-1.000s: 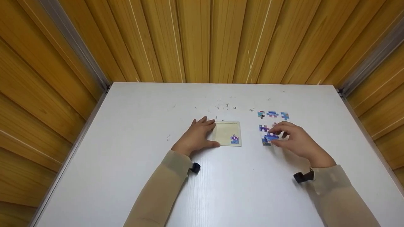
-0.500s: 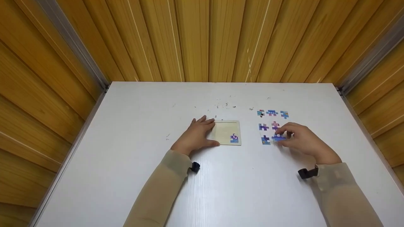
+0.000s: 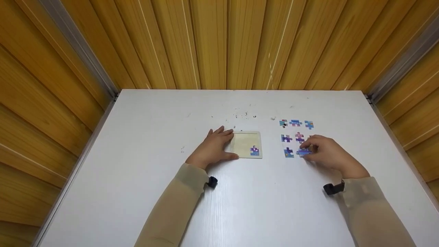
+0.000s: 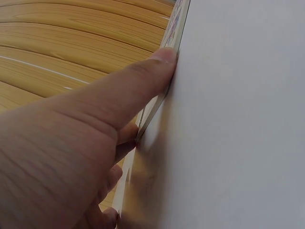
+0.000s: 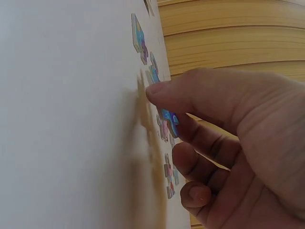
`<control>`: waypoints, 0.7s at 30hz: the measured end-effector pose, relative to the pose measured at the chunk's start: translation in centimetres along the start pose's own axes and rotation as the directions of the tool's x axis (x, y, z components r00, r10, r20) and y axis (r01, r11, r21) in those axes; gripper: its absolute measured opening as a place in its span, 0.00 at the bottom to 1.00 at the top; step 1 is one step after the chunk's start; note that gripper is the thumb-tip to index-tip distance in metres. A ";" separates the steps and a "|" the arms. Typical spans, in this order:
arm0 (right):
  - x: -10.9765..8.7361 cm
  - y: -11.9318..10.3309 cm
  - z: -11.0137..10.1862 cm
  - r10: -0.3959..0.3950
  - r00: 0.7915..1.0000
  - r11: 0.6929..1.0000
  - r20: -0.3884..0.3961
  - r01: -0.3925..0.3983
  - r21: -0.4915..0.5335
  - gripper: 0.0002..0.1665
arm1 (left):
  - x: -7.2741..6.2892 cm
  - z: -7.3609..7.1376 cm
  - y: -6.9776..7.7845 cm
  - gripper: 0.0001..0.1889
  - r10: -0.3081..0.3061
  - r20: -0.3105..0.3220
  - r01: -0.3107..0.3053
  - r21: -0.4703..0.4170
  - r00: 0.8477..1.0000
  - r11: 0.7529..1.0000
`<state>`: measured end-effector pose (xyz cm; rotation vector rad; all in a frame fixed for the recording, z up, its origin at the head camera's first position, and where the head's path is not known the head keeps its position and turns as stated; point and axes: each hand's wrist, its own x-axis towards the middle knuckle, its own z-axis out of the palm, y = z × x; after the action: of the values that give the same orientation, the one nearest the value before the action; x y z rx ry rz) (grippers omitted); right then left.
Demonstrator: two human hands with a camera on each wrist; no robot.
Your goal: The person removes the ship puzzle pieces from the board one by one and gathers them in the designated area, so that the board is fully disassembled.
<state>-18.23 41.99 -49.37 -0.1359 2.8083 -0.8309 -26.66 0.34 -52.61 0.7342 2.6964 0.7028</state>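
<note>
In the head view my left hand [image 3: 213,147] holds a square cream puzzle tray [image 3: 241,144] by its left side, thumb against the near edge and fingers at the far edge. One purple-and-blue puzzle piece [image 3: 254,151] lies in the tray's near right corner. My right hand [image 3: 325,154] pinches a blue puzzle piece [image 3: 302,152] between thumb and fingers. The right wrist view shows this held piece [image 5: 169,118] tilted off the white table. Left of it lies a blue-purple corner piece [image 3: 288,153]; behind it is a pink-purple piece [image 3: 299,137].
A purple piece [image 3: 286,138] lies nearer the tray. Farther back sit a multicoloured piece [image 3: 283,123], a blue piece [image 3: 295,122] and a blue-orange piece [image 3: 309,124]. Dark marks speckle the white table [image 3: 171,116]. Wood-patterned walls [image 3: 212,44] stand behind and at both sides.
My right hand has moved a little to the right with the blue piece, uncovering the blue-purple corner piece. My left hand and the tray have stayed in place.
</note>
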 end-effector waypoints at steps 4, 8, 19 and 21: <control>0.1 0.1 0.1 0.021 1.000 1.000 0.006 -0.021 0.006 0.19 | 0.0 0.0 0.0 0.53 -0.003 -0.001 0.003 -0.001 1.000 1.000; 0.2 0.3 0.3 0.019 1.000 1.000 0.001 -0.019 0.008 0.19 | 0.0 0.0 0.0 0.53 0.000 0.000 0.000 0.003 1.000 1.000; 0.1 0.3 0.0 0.024 1.000 1.000 0.020 -0.024 0.004 0.23 | -0.2 -0.2 0.1 0.52 0.009 0.000 -0.009 -0.002 1.000 1.000; 0.1 0.1 0.0 0.036 0.999 0.999 0.020 -0.036 0.006 0.24 | -0.2 -0.2 0.1 0.52 0.008 0.001 -0.008 -0.001 1.000 1.000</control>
<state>-18.37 42.08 -49.45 -0.0917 2.7813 -0.8252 -26.54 0.25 -52.42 0.7455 2.6936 0.7061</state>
